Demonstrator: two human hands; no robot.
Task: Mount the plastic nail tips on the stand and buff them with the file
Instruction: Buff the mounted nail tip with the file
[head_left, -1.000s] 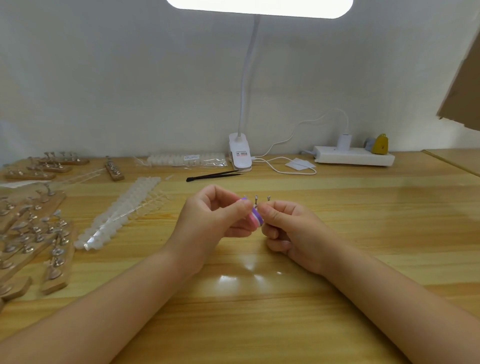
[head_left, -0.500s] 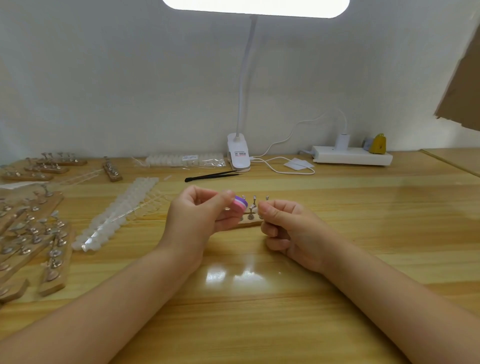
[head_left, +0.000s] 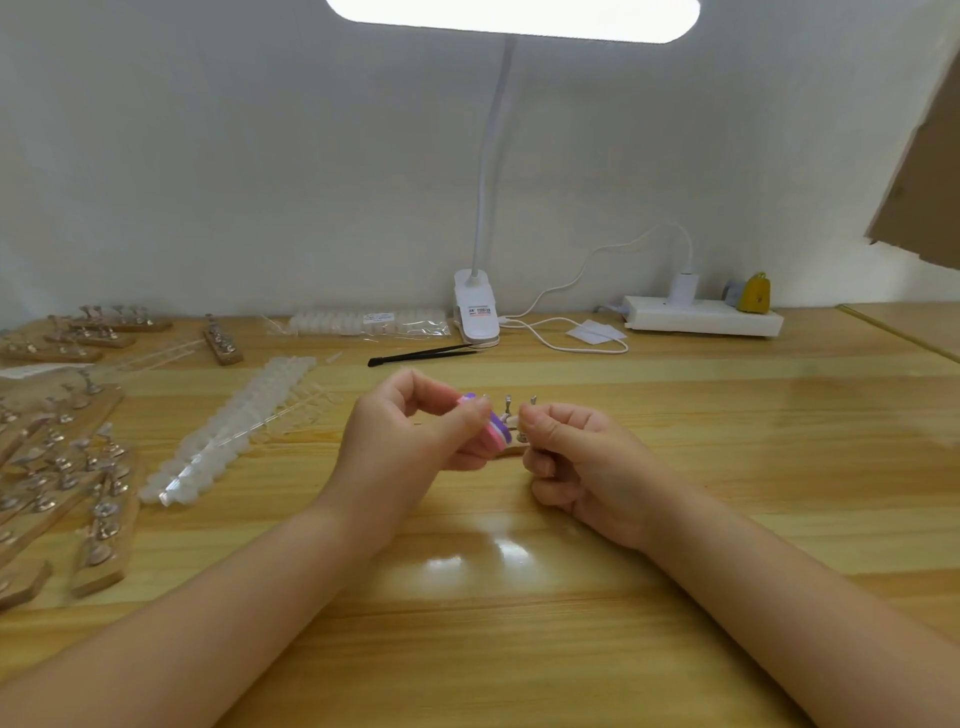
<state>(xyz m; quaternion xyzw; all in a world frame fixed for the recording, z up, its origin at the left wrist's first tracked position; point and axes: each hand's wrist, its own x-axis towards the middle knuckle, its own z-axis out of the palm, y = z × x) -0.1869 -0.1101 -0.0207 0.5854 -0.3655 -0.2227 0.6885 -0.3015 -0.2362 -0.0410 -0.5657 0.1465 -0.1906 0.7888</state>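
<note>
Far left of desk (head_left: 727, 467): many wooden stands w/ metal pegs (head_left: 98, 519), too crowded to count. Next, strips of clear nail tips (head_left: 234, 431); 1 bagged pack (head_left: 363, 325) at the back. Black tweezers (head_left: 423, 355), 1 clip lamp (head_left: 475, 312), 1 power strip (head_left: 701, 319). Center: left hand (head_left: 410, 441) grip pinches pink/purple file (head_left: 493, 431) against the stand (head_left: 511, 439); right hand (head_left: 587, 462) grip holds stand, hiding most of it; 2 pegs show.

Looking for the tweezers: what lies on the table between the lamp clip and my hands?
In the head view, the black tweezers lie on the table between the lamp clip and the left hand.
</note>
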